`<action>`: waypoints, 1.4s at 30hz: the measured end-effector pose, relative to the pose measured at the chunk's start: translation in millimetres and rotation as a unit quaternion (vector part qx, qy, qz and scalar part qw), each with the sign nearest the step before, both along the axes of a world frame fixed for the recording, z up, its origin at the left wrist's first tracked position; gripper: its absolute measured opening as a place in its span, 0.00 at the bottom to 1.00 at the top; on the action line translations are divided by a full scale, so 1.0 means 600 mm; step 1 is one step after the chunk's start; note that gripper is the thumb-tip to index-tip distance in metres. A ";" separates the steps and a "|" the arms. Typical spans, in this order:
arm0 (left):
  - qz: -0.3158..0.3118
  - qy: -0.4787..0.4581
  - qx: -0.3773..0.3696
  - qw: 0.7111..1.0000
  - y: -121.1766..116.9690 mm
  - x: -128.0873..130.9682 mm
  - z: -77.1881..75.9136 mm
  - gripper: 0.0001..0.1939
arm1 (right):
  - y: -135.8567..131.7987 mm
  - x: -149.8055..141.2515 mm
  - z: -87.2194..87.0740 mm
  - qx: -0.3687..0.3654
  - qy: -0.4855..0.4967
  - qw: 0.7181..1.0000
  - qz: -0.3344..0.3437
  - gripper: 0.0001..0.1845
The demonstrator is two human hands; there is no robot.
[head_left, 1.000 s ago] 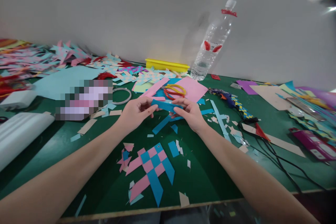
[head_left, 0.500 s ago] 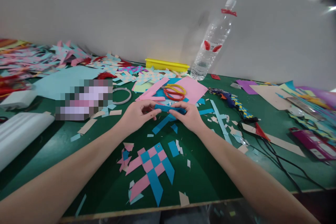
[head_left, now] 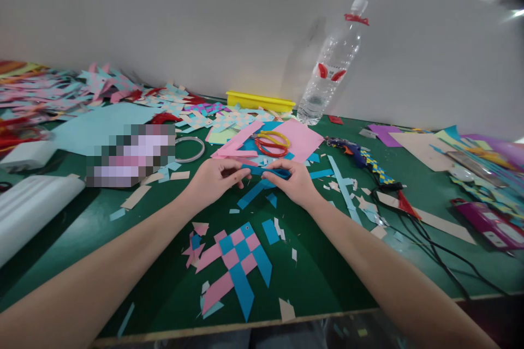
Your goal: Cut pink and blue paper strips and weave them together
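A narrow blue paper strip is stretched between my two hands over the middle of the table. My left hand pinches its left end between thumb and fingers. The other end is in the grip of my right hand, where the strip bends into a loop. Below lie another blue strip and a small blue scrap. Nearer to me is a woven pink and blue paper fish, flat on the table. Just behind my hands, scissors with red and yellow handles rest on pink paper.
A water bottle stands by the grey wall. A ring of tape and a pixelated object are to the left. Woven paper pieces pile up at the back. Black cables and a maroon packet lie right.
The blue strip now shows an open loop at my right fingers, where it looked flatter before. Both hands have barely shifted.
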State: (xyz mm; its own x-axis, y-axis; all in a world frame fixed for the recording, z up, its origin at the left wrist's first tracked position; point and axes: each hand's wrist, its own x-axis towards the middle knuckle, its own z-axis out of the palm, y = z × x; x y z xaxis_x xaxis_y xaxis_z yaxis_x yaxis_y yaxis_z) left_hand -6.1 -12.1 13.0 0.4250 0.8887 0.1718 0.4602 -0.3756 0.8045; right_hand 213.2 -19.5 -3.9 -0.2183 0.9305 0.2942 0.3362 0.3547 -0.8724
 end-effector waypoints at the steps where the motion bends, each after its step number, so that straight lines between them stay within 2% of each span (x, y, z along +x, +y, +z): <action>1: 0.000 0.000 0.000 1.000 0.000 0.000 0.000 0.16 | 0.000 0.000 0.000 0.003 -0.001 1.000 -0.001 0.13; 9: 0.008 -0.010 -0.005 1.000 0.003 -0.001 -0.007 0.16 | -0.001 0.000 -0.002 0.009 -0.009 1.000 0.005 0.13; 12: 0.013 -0.016 -0.010 1.000 0.004 -0.003 -0.005 0.18 | 0.001 0.001 -0.003 -0.012 0.005 1.000 -0.013 0.14; 16: 0.038 -0.041 -0.016 0.998 0.005 -0.004 0.001 0.18 | 0.007 0.002 -0.006 -0.049 0.069 0.996 -0.033 0.17; 24: 0.117 -0.052 -0.015 0.992 0.005 -0.004 0.002 0.18 | 0.013 0.004 -0.007 -0.048 0.176 0.982 -0.053 0.15; 30: 0.139 -0.075 -0.029 0.987 0.006 -0.005 -0.004 0.18 | 0.013 0.003 -0.003 -0.048 0.187 0.977 -0.093 0.14; 36: 0.148 -0.074 -0.005 0.986 0.004 -0.004 -0.004 0.17 | 0.015 0.000 -0.002 -0.039 0.197 0.971 -0.130 0.12; 42: 0.147 -0.078 -0.007 0.986 0.005 -0.006 -0.001 0.18 | 0.009 -0.002 0.002 -0.041 0.192 0.973 -0.119 0.14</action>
State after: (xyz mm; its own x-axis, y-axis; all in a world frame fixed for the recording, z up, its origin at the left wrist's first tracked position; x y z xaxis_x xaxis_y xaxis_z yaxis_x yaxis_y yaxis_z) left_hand -9.6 -9.2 12.3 0.1187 0.9721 0.2023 0.4168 -0.2337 0.8784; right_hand 212.3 -13.8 -2.4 0.1179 0.9650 0.2342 0.0447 0.2305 -0.9720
